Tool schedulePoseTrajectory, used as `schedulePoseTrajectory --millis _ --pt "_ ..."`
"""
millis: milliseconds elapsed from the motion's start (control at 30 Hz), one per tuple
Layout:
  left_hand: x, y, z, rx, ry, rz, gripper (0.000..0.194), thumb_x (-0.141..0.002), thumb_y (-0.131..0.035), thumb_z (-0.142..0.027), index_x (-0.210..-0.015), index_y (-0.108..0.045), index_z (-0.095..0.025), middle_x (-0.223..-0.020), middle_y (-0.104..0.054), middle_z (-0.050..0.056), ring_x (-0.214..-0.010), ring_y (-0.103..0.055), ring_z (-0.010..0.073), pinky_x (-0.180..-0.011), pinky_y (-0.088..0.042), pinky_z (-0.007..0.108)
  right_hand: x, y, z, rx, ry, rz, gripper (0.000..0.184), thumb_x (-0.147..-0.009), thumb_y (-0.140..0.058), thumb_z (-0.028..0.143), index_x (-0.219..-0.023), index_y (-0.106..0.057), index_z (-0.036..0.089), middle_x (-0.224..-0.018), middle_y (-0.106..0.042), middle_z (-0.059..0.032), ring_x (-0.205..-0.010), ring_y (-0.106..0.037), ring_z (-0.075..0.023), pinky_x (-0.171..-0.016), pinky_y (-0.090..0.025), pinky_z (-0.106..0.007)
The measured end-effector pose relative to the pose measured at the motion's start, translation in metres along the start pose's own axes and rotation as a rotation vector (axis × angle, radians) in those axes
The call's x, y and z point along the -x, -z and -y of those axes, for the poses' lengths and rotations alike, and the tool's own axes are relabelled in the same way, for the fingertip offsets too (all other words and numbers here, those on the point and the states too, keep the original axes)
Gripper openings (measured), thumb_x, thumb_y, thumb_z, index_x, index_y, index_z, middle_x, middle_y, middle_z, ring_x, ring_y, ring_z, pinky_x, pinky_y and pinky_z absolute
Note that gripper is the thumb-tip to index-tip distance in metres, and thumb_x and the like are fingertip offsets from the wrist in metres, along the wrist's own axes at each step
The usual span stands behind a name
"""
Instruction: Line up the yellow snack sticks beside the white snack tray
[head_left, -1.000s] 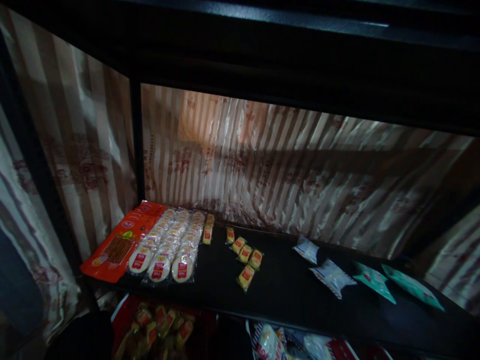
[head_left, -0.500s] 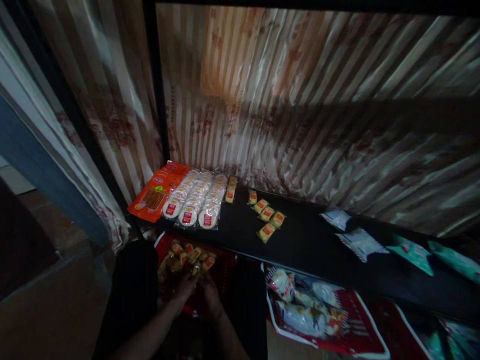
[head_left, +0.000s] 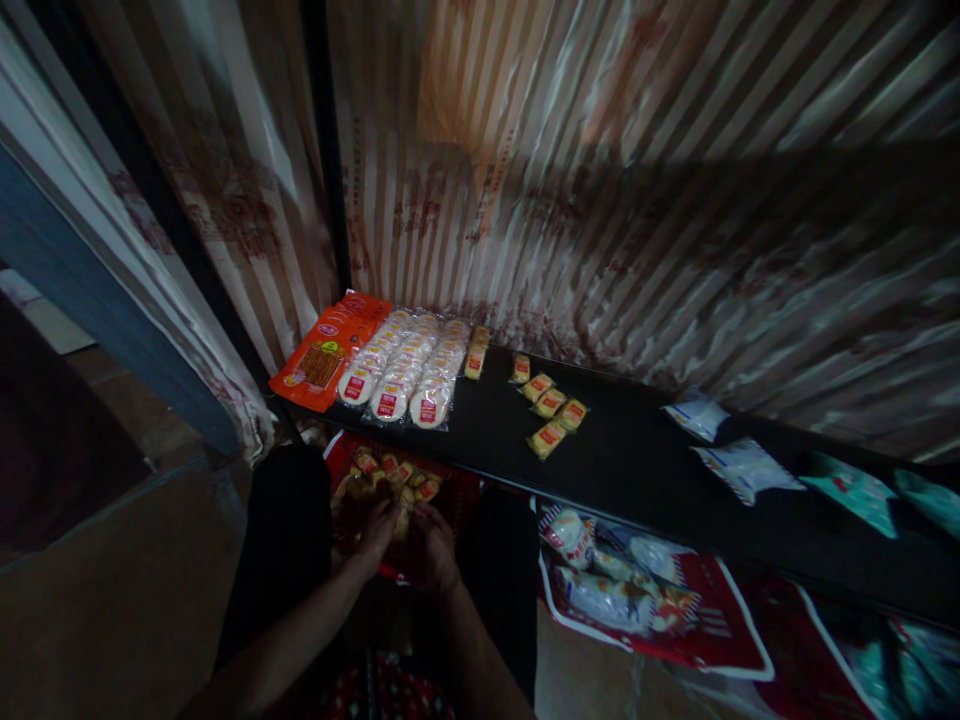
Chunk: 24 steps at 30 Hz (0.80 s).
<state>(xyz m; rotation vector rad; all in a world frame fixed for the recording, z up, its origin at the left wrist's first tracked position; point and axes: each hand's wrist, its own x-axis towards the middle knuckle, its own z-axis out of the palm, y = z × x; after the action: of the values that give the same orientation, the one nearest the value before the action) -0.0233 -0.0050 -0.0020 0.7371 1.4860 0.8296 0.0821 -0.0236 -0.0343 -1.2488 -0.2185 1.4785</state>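
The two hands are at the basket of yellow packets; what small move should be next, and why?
Probably bring the left hand and right hand together around the yellow packets between them; both are low at the red basket, fingers near those packets.

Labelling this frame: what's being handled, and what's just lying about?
In hand or nearest:
- left hand, right hand: among yellow packets in red basket; grip unclear

Lying about:
- on shelf: orange packet, round white crackers, loose yellow packets, white packets, green packets
- neighbouring basket
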Motion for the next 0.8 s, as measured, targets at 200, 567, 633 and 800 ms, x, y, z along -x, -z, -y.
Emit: schedulePoseTrajectory --millis 200,567,633,800 --pt "-0.001 0.001 0.0 0.034 -0.039 0.006 0.045 -0.064 -0.062 -0.052 -0.088 -0.067 -0.015 -0.1 -0.07 0.011 -0.097 -0.063 0.0234 -0.085 -0.047 0.032 0.002 -0.002 0.0 0.008 -0.005 0.026 0.037 -0.045 -0.077 0.032 -0.078 -0.068 0.021 -0.078 -0.072 -0.0024 -0.074 -0.066 -0.02 -0.069 -0.05 -0.032" --pt "0.002 -0.006 -0.006 -0.119 -0.023 -0.015 0.031 -0.073 -0.053 -0.041 -0.085 -0.064 -0.015 -0.097 -0.07 0.011 -0.094 -0.064 0.0218 -0.084 -0.045 0.029 0.012 0.001 0.007 0.259 0.136 0.077 0.047 -0.055 -0.074 0.046 -0.093 -0.069 0.02 -0.099 -0.071 -0.0051 -0.098 -0.062 -0.0236 -0.087 -0.046 -0.035" --pt "0.003 -0.009 -0.006 -0.164 -0.011 -0.022 0.027 -0.076 -0.05 -0.036 -0.085 -0.064 -0.015 -0.099 -0.069 0.011 -0.096 -0.063 0.0214 -0.087 -0.044 0.029 0.013 0.001 0.008 0.287 0.139 0.1 0.046 -0.056 -0.073 0.046 -0.094 -0.07 0.02 -0.1 -0.071 -0.005 -0.098 -0.062 -0.0235 -0.089 -0.045 -0.035" --pt "0.008 -0.011 -0.003 -0.213 0.0 -0.029 0.028 -0.081 -0.042 -0.029 -0.098 -0.061 -0.015 -0.114 -0.064 0.011 -0.107 -0.058 0.0194 -0.093 -0.041 0.028 0.02 -0.005 0.014 0.301 0.12 0.113 0.044 -0.054 -0.073 0.048 -0.088 -0.07 0.019 -0.093 -0.072 -0.0051 -0.093 -0.063 -0.0226 -0.085 -0.046 -0.032"
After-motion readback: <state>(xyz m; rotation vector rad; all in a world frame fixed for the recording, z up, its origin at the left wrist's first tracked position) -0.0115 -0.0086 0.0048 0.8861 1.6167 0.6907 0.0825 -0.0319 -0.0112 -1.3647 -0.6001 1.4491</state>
